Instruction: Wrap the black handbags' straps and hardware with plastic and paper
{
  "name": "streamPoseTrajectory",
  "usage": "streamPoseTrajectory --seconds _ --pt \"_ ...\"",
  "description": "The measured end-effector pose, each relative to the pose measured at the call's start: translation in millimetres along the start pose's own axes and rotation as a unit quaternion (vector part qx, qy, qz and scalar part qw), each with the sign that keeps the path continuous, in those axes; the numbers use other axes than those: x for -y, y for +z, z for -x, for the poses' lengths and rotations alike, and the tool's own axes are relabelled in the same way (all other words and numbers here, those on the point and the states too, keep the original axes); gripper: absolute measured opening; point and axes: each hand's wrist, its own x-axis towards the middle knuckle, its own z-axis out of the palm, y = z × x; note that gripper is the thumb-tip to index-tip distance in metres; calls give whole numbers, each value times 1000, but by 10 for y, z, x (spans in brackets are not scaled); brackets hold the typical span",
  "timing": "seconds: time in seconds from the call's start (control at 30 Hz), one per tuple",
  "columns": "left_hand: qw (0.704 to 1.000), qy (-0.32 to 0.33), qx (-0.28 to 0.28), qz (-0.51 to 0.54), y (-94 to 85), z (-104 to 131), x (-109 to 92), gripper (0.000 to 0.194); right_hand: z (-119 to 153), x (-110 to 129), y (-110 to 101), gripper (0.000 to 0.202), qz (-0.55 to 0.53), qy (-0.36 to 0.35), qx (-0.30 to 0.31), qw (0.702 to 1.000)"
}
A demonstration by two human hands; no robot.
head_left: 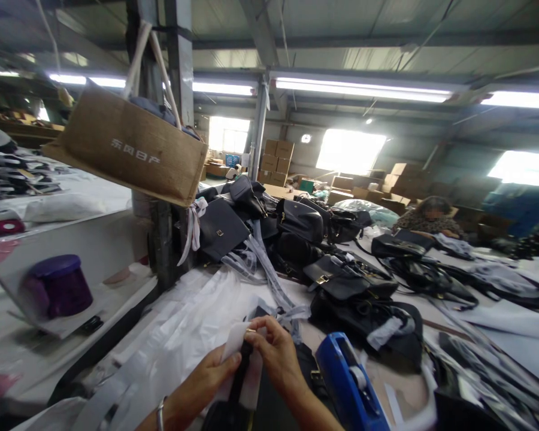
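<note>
A black strap [240, 378] runs up from a black bag [224, 418] at the bottom of the view. My left hand [209, 376], a bangle at its wrist, pinches the strap's left edge together with a white wrapping sheet [234, 340] lying behind it. At the upper end, the fingers of my right hand [276, 352] are closed on the strap, where a small bit of gold-coloured metal shows. To the right of that hand lies a blue tape dispenser [348, 383]. The right fingers partly cover the strap's tip.
Clear plastic sleeves [179, 335] lie to the left. Black handbags [300, 221] are heaped ahead, some with wrapped straps. A brown tote bag [135, 152] hangs on a post [179, 78]. Another person [431, 216] sits at the far right. A purple bin [63, 287] stands at left.
</note>
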Motion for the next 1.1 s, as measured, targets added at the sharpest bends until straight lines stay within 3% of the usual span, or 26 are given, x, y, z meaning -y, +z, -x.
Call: streamPoseTrajectory --seconds 0.33,0.53,0.63,0.83,1.1 --pt "999 -33 4 34 -37 -74 15 50 -2 97 -7 8 -8 -17 0 1000" --pt "999 -18 27 -27 -4 -76 -6 49 4 149 -24 25 6 35 -41 999" --pt "999 4 -1 -35 93 -43 12 45 -6 100 -43 17 16 66 -20 997" --pt "994 22 -77 70 311 -32 117 44 3 15 -38 11 23 61 -26 998" --pt "990 14 -133 33 232 -93 294 51 46 51 -28 14 32 66 -17 997"
